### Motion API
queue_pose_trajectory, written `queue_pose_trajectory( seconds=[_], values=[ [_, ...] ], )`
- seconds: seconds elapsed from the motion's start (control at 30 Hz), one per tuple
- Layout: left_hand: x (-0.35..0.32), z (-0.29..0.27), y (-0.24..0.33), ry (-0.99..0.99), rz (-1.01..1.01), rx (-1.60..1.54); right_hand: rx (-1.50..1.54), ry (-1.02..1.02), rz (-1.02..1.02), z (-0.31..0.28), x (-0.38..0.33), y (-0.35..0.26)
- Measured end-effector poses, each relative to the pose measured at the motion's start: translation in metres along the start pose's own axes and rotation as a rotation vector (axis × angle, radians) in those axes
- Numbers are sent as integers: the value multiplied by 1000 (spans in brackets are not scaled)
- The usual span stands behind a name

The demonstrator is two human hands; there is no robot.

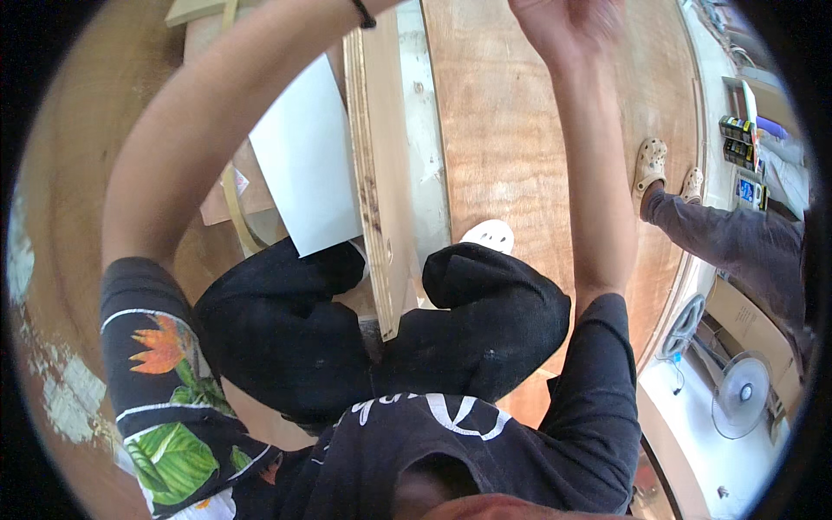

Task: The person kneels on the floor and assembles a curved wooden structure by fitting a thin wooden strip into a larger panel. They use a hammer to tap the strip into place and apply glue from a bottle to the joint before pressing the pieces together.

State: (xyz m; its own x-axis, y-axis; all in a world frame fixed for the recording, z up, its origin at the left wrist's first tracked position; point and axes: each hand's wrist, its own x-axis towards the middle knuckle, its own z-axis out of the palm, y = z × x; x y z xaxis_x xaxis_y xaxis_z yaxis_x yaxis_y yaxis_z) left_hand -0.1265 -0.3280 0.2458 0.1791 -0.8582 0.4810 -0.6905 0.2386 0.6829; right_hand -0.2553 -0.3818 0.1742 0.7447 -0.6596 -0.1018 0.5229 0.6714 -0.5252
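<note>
My left forearm (217, 113), with a black band at the wrist, reaches up past the top edge, and its hand is out of the picture. At the top edge my right hand (576, 22) shows only in part. Its fingers are cut off and smeared, so whether it holds anything does not show. Between my knees a long plywood board (390, 173) stands on its edge, its layered side facing up. A white sheet or panel (308, 165) lies to the left of it, its near corner by my left knee.
Large plywood sheets (503, 147) cover the floor, with a whitish strip (423, 130) beside the board. A curved thin wooden strip (232, 195) lies on the left. At the right are another person's leg (728, 234) and clog (650, 165), a fan (744, 394) and cardboard boxes (754, 321).
</note>
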Motion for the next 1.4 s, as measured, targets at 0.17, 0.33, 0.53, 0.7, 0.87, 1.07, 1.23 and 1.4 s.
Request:
queue_pose_trajectory(
  seconds=[0.17, 0.33, 0.53, 0.7, 0.87, 1.07, 1.23, 1.4],
  values=[
    [-42, -12, 47, 300, -197, -217, 419, 145, -121, 61, -36, 15],
    [-170, -35, 111, 510, 17, -62, 201, -58, -119, 95, -129, 58],
    [-232, -93, 167, 296, 95, -87, -27, 135, -258, 125, -233, 133],
    [-282, -138, 196, 131, -16, -183, -97, 117, -357, 157, -291, 166],
    [-317, -152, 226, 316, 61, 128, -104, 156, -428, 180, -313, 166],
    [-393, -218, 149, 767, -491, 75, -177, 232, -472, 140, -246, 82],
    [-487, -201, 121, 673, -965, 65, -693, 72, -620, 108, -109, 5],
    [-511, -145, 175, 473, -853, -83, -1399, 135, -668, 120, 30, -32]
  ],
)
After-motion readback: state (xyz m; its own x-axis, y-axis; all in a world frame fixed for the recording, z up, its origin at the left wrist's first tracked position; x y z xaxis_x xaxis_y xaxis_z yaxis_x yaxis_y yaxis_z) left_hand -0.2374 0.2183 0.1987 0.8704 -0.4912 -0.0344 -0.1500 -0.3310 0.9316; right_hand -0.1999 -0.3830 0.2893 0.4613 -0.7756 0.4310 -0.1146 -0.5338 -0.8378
